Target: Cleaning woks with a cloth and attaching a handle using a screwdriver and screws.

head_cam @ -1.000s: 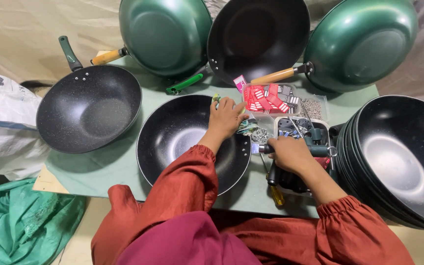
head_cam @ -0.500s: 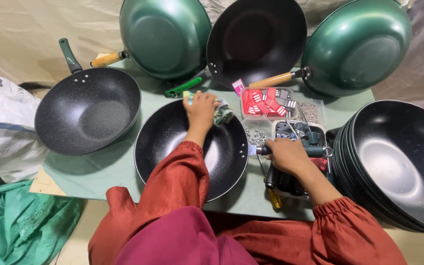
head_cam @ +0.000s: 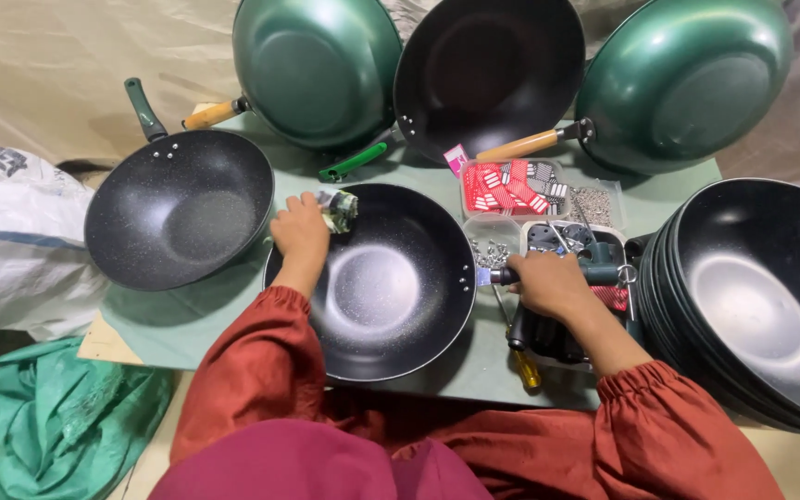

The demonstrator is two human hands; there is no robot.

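Fingers of the left hand [head_cam: 300,231] pinched a crumpled wrapper [head_cam: 337,209] at the black wok [head_cam: 372,282] rim; the right hand [head_cam: 548,282] gripped a green tool [head_cam: 594,275] on the green table [head_cam: 187,315], woks crowding around.

Clear box of red-white packets [head_cam: 508,189] behind centre wok; printed white sack [head_cam: 2,241] far left

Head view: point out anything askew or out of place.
A yellow-handled screwdriver lies at the green table's near edge, its handle overhanging. The centre pan has no handle, unlike the speckled pan beside it.
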